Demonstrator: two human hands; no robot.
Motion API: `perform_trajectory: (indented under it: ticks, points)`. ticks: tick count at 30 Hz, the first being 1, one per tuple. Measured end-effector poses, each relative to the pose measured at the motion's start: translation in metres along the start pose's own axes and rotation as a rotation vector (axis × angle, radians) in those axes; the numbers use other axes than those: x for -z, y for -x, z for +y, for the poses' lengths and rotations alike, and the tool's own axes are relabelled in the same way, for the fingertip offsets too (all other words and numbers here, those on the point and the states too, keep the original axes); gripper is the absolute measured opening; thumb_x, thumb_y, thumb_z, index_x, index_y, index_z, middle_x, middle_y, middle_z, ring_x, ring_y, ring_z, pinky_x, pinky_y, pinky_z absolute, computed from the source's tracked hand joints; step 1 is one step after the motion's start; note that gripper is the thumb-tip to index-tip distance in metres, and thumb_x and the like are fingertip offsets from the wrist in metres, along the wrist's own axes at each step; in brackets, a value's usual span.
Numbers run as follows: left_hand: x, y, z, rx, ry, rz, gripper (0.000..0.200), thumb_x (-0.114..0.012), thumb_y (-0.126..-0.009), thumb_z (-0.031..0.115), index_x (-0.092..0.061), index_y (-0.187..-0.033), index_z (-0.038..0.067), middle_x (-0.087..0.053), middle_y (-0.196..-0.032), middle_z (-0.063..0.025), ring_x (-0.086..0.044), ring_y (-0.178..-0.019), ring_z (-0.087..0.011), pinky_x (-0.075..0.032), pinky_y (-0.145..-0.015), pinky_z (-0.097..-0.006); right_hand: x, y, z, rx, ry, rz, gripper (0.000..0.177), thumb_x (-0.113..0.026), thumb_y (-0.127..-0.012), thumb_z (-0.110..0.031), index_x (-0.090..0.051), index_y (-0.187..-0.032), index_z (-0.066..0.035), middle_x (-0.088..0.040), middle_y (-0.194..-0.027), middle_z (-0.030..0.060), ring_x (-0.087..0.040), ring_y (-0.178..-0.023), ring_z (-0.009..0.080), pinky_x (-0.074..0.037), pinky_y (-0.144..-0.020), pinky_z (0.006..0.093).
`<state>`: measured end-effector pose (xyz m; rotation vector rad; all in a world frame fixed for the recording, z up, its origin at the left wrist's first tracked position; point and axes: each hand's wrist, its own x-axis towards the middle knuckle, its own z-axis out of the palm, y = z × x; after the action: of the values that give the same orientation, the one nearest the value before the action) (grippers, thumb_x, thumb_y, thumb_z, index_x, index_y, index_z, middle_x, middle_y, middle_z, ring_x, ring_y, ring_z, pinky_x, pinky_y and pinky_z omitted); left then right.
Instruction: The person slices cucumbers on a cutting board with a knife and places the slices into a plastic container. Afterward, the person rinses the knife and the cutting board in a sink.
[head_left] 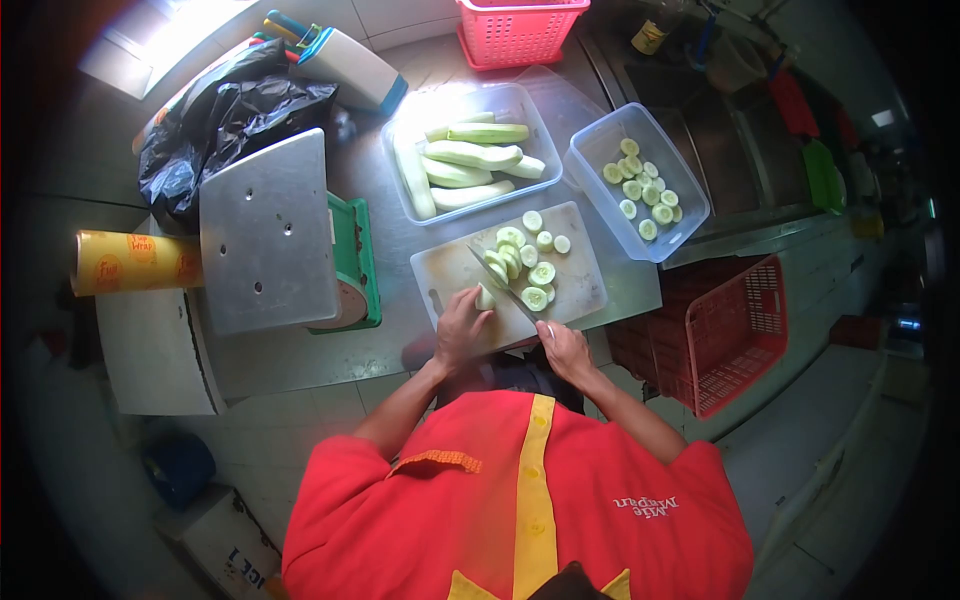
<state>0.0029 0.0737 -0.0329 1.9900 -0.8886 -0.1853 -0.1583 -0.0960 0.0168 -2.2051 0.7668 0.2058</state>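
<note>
My right hand [566,350] is closed around the handle of a knife [516,299], whose blade slants up and left over the cutting board [450,262]. At the board's lower left, my left hand [461,324] grips the short end of a peeled cucumber [485,297], just left of the blade. Round cucumber slices [536,298] lie scattered on the board, some leaning together beside the blade. Behind the board, a clear plastic tub [556,170] holds several whole peeled cucumbers [473,154]. To the right, another plastic container [600,215] has several slices in it.
A green scale [362,265] with a metal platform [265,240] stands left of the board. Beyond it are a black plastic bag [225,130], a knife holder [355,70] and a cling wrap roll [135,262]. A pink basket [522,35] is at the back; a red crate [735,335] sits lower right.
</note>
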Motion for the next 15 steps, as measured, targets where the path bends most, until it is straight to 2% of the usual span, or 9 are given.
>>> perform_trajectory:
  ticks: [7,15]
  points:
    - [-0.014,0.002,-0.007,0.051,0.064,0.055,0.039,-0.08,-0.078,0.002,-0.06,-0.112,0.0,-0.062,-0.116,-0.0142,-0.068,-0.099,-0.0294,-0.06,-0.084,-0.0347,0.007,0.03,-0.009,-0.005,0.12,-0.03,0.048,-0.04,-0.104,-0.047,-0.053,-0.088,-0.003,-0.061,-0.068,0.0277,-0.061,-0.071,0.051,-0.046,-0.066,0.0612]
    - [-0.006,0.003,-0.004,0.026,0.023,0.041,0.036,-0.08,-0.077,0.003,-0.062,-0.107,0.001,-0.065,-0.113,-0.0142,-0.069,-0.095,-0.0289,-0.058,-0.081,-0.0362,0.011,0.024,-0.014,-0.022,0.199,-0.086,0.047,-0.042,-0.103,-0.046,-0.053,-0.089,-0.003,-0.063,-0.069,0.0262,-0.063,-0.072,0.0495,-0.048,-0.066,0.0602]
